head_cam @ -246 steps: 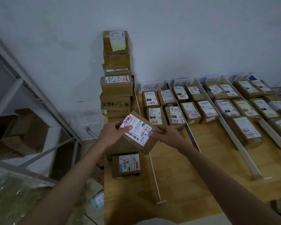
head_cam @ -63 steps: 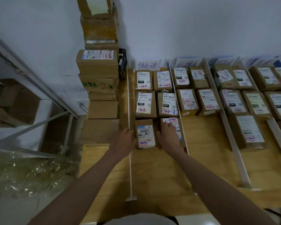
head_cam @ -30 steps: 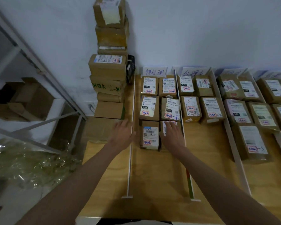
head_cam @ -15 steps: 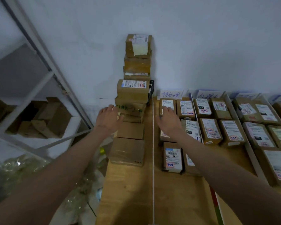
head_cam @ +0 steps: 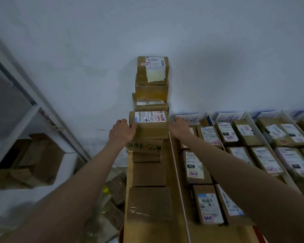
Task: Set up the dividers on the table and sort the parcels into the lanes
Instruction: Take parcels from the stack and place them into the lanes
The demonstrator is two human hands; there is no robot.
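With the lanes mostly filled, both hands, left hand point(head_cam: 122, 132) and right hand point(head_cam: 179, 128), clasp a labelled brown cardboard parcel point(head_cam: 149, 124) within the unsorted stack point(head_cam: 151, 95).

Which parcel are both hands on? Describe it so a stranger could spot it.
Find the tall stack of boxes against the wall, left of the lanes. The parcel sits partway up, left hand and right hand at its sides. Only it has a wide white barcode label across its top.

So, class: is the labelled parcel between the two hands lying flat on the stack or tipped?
Flat. The labelled parcel sits level on the stack, label facing up, with the left hand and right hand on its sides.
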